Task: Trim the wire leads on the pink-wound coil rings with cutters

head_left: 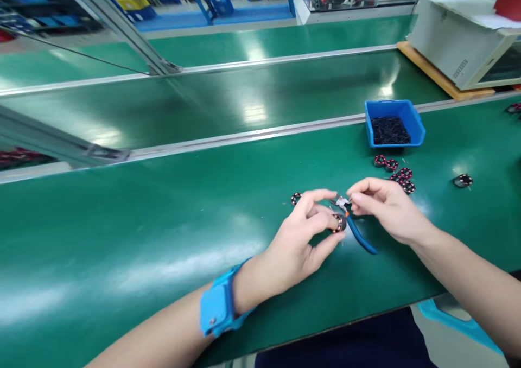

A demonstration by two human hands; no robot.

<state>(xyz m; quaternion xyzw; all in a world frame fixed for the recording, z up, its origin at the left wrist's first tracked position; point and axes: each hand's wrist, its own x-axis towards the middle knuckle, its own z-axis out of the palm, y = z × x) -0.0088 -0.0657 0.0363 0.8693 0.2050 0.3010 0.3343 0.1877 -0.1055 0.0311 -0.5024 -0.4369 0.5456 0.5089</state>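
My left hand (310, 228) grips a small motor stator (338, 223), a dark ring with copper windings, between thumb and fingers. To its right my right hand (385, 204) is closed in a pinch; what sits between its fingertips is too small to make out. Pliers (361, 236) with blue handles lie on the bench between and under the hands, their jaws near both sets of fingertips. Another stator (296, 198) rests just beyond my left hand, partly covered by it. Several stators with reddish windings (400, 176) stand behind my right hand.
A blue bin (394, 107) holding many thin black pieces stands behind the stators. A lone stator (463, 181) sits farther right on the green bench (163, 238). Metal rails (252, 134) run along the back, and a grey box-shaped machine (456, 42) rests on a wooden board.
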